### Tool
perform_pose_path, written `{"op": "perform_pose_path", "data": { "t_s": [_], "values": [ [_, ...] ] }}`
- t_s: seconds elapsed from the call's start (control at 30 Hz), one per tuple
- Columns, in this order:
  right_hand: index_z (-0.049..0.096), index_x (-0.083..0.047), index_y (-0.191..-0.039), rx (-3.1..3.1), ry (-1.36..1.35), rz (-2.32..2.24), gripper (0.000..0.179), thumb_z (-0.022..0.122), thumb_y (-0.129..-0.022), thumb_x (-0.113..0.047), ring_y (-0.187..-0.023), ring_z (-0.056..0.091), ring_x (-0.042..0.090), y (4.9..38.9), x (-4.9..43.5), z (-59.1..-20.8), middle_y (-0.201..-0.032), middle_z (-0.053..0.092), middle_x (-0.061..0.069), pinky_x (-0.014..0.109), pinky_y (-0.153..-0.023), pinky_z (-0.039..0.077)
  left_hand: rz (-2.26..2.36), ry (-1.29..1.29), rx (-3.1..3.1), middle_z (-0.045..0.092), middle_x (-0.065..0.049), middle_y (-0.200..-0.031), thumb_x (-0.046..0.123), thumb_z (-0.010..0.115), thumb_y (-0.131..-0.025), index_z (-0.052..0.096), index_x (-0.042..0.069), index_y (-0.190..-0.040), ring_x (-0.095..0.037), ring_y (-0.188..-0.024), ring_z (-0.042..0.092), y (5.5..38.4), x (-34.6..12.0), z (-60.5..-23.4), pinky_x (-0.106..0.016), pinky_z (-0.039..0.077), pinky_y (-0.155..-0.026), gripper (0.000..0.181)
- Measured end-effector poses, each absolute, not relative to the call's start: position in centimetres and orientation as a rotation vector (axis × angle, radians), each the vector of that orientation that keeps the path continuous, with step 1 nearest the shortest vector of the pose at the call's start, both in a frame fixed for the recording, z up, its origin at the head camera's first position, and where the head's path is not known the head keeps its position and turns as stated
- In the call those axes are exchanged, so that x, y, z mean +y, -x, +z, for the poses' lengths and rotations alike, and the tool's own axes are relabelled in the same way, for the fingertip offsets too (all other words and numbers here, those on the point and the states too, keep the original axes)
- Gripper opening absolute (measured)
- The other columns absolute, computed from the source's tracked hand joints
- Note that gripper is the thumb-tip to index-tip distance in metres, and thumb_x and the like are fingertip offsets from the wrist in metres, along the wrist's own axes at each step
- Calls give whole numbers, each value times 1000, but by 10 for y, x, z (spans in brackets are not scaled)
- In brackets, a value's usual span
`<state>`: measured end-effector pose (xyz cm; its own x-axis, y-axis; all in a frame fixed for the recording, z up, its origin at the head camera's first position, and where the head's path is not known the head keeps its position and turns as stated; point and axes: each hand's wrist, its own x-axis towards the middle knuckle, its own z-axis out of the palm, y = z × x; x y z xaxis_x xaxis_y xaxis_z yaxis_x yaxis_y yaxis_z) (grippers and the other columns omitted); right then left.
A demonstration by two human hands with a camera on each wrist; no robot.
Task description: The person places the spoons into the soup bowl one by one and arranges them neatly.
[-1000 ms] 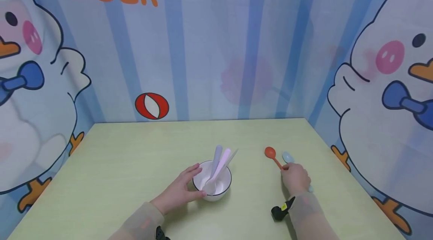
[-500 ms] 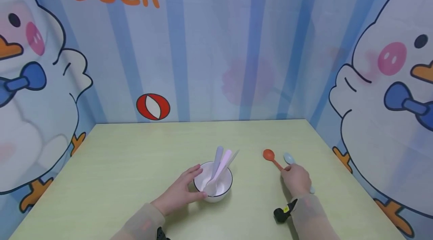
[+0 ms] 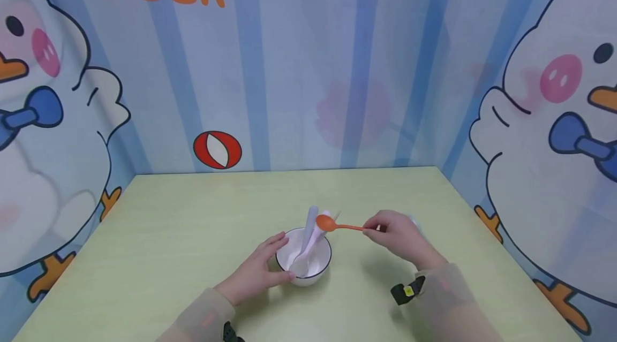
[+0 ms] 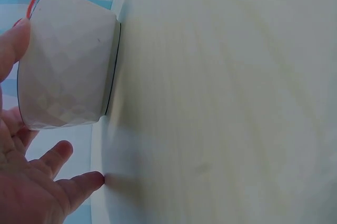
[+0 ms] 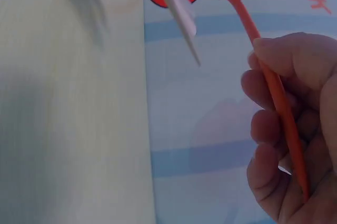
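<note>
A white bowl [image 3: 312, 276] with a dark rim stands on the table, holding a lavender-handled utensil [image 3: 310, 227], a pink spoon [image 3: 308, 250] and a third pale handle [image 3: 336, 217]. My left hand [image 3: 255, 268] holds the bowl's left side, thumb at the near rim and fingers at the far rim. In the left wrist view the bowl [image 4: 68, 61] sits between thumb and index finger, other fingers spread. My right hand [image 3: 402, 235] pinches an orange spoon [image 3: 326, 223] by its handle, the spoon's head above the bowl's right rim. The right wrist view shows the orange handle [image 5: 284, 108] along the curled fingers.
A light blue spoon [image 3: 415, 222] lies on the table, mostly hidden behind my right hand. The pale yellow table [image 3: 202, 213] ends at a blue striped backdrop [image 3: 299, 63] printed with ducks. A black wrist camera [image 3: 405, 293] hangs by my right sleeve.
My right hand has lifted the orange spoon off the table and carried it left to the bowl. The left hand and bowl have stayed in place.
</note>
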<state>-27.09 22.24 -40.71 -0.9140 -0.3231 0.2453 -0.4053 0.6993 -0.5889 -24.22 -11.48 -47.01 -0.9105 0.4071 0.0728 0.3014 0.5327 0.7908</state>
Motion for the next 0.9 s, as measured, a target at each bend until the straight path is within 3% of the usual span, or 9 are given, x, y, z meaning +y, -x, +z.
{"op": "perform_pose_path", "data": {
  "t_s": [0.17, 0.43, 0.67, 0.9],
  "values": [
    [74, -18, -86, -2790, -963, 730, 3, 71, -87, -19, -68, 51, 6, 271, 194, -387, -78, 58, -15, 25, -62, 47, 1345, -590, 2610, 23, -1, -157, 41, 76, -81, 36, 9, -149, -31, -144, 19, 241, -114, -467, -57, 22, -111, 85],
    [75, -16, -84, -2767, -1270, 376, 3, 72, -85, -15, -71, 50, 5, 276, 164, -387, -76, 57, -13, 23, -67, 47, 1354, -564, 2585, 22, 0, -158, 43, 77, -80, 36, 10, -149, -31, -144, 18, 241, -113, -466, -57, 22, -111, 87],
    [76, -18, -84, -2593, -1377, 138, 4, 78, -80, -16, -73, 53, 10, 279, 156, -394, -77, 61, -9, 24, -67, 47, 1375, -586, 2597, 24, -2, -157, 39, 77, -80, 37, 7, -148, -31, -143, 20, 240, -113, -467, -56, 22, -111, 85],
    [78, -21, -88, -2594, -1293, 73, 9, 79, -79, -16, -74, 53, 11, 279, 155, -402, -80, 60, -7, 28, -67, 45, 1367, -617, 2622, 26, -4, -156, 37, 77, -81, 38, 5, -147, -31, -143, 21, 240, -113, -467, -55, 23, -111, 83]
  ]
}}
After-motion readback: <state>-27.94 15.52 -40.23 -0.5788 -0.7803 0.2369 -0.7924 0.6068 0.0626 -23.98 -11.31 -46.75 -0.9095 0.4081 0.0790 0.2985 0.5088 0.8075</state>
